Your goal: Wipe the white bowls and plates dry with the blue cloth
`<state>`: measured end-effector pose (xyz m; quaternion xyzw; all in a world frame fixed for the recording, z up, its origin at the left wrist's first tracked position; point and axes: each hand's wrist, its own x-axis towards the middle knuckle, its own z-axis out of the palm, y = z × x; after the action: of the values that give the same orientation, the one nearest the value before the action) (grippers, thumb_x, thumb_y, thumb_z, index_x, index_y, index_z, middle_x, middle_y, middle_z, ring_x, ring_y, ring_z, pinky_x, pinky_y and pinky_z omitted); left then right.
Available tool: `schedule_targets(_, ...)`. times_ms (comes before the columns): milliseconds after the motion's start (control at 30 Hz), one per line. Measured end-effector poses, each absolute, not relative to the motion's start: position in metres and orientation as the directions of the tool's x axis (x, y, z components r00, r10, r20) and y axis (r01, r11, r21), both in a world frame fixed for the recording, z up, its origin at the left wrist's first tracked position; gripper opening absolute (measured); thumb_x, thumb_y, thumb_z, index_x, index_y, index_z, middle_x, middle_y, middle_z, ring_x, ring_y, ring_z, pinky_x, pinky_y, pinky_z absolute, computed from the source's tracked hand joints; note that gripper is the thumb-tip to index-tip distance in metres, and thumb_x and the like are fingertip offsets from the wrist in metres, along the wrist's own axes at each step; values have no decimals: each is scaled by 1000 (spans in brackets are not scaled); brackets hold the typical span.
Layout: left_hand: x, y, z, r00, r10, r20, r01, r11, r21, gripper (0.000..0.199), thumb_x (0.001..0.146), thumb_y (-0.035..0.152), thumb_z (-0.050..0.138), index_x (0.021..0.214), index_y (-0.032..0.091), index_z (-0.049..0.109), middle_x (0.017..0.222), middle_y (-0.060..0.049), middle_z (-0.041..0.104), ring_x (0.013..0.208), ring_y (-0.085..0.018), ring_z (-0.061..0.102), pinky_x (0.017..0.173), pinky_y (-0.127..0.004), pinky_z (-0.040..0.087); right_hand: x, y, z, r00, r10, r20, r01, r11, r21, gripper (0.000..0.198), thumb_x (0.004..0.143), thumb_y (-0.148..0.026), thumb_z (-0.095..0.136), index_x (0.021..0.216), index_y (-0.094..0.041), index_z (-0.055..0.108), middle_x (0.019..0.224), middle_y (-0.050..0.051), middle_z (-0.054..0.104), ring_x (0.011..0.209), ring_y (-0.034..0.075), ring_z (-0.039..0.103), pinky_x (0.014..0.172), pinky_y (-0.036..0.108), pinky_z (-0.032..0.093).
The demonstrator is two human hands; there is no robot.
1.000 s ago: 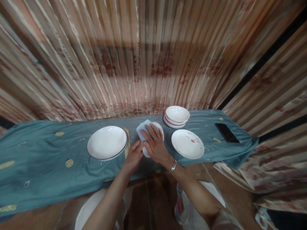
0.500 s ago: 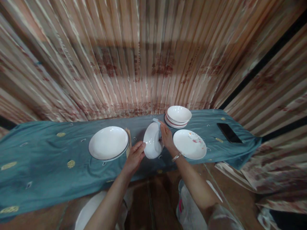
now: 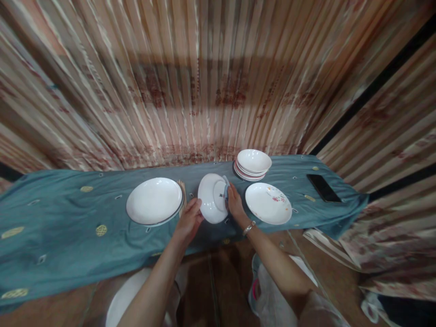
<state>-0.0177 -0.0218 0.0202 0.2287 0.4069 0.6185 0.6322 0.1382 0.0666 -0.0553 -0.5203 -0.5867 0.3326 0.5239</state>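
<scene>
Tilted on its side above the table, a white bowl shows its underside and foot ring. My left hand grips its left rim with fingers closed. At the bowl's right side, my right hand presses a light blue cloth against the base, fingers closed around the cloth. A bracelet circles the right wrist. Left of the bowl lie large white plates, stacked, with several wooden chopsticks beside them. A floral white plate is right of my right hand.
A stack of bowls stands at the back, behind the floral plate. A black phone lies at the right end of the table's teal cloth. A pleated curtain hangs directly behind the table.
The bowl has turned over, from its inside partly showing to its underside facing me, and shifted slightly left. The cloth has moved with my right hand onto the base.
</scene>
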Motion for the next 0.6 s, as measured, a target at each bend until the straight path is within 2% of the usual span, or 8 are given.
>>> schedule_targets(167,-25,-17,10,-139,955,-260,-641,114,759,37,55,38,87,72,16,64,70,0,68,68,-14,64,69,-25,52,133,55,-63,70,963,259,276,231,-933,64,94,-58,34,133,-13,56,136,14,59,128,25,53,112,43,38)
schedule_targets(367,-31,-9,-1,-222,937,-270,-649,65,758,18,72,32,75,79,18,65,77,-5,70,75,-18,67,74,-28,55,133,39,-66,11,947,322,298,305,-905,59,97,-57,34,133,-15,56,136,14,60,128,23,54,113,43,38)
schedule_targets(500,-33,-4,-6,-257,925,-279,-643,52,764,13,76,29,68,85,19,66,82,-7,70,86,-21,67,79,-31,55,137,25,-68,-17,948,318,340,304,-890,60,99,-55,29,139,-15,51,142,14,54,134,22,48,115,45,36)
schedule_targets(600,-33,-1,-8,-273,920,-280,-641,43,766,11,77,28,68,85,21,66,84,-6,71,92,-21,67,84,-31,54,140,13,-70,-59,943,329,375,326,-868,61,100,-54,28,143,-14,45,149,15,46,142,22,39,118,46,31)
